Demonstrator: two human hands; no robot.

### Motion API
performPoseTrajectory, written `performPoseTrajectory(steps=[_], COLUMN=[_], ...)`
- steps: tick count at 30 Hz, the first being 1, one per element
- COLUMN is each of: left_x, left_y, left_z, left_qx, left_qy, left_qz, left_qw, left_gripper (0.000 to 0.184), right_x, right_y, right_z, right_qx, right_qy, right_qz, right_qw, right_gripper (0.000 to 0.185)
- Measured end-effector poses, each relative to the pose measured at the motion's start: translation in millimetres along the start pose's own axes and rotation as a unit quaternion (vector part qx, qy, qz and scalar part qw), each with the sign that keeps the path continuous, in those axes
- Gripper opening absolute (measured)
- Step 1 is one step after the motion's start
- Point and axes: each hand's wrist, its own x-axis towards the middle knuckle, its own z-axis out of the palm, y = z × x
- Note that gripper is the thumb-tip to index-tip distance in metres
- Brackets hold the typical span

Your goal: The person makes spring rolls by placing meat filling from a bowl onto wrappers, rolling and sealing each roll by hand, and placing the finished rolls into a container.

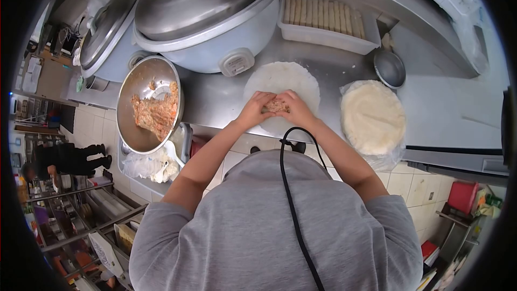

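Meat filling [277, 106] is lying in a small log on the round white sheet [283, 78], a little toward the person's side of its middle, and both hands are working it! The left hand [256, 109] is curling its fingers and thumb around one end; the right hand [298, 109] is mirroring that at the other, both grips nearly closed, with the filling showing between them. Good form here would be pressing evenly from both ends, keeping the log straight and equally thick, and using light fingertips so the thin sheet isn't tearing or creasing.

Now the count: one log is resting under two hands, one steel bowl [123, 105] is holding loose filling, one pile of pale rounds [373, 116] is waiting at the right, its layers defying a count. Two lidded cookers [202, 43] are standing behind, one white tub [323, 39] is carrying roughly a dozen visible rolls [323, 16], and one ladle [389, 68] is lying beyond the pile
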Motion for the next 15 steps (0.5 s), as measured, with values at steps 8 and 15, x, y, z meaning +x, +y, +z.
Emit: performPoseTrajectory(steps=[8, 15], left_x=[-5.5, -9.1], left_y=[-11.4, 2.6], left_z=[2.1, -3.1], left_qx=[0.055, 0.008], left_qy=[0.009, 0.112], left_qz=[-0.057, -0.032], left_qw=[0.997, 0.993], left_gripper=[0.035, 0.019], right_x=[6.4, 14.5], right_y=[-9.7, -11.0], right_z=[-14.0, 3.9], right_qx=[-0.125, -0.163], right_qy=[-0.019, 0.015], right_qz=[0.034, -0.031], right_qw=[0.991, 0.986], right_gripper=[0.031, 0.018])
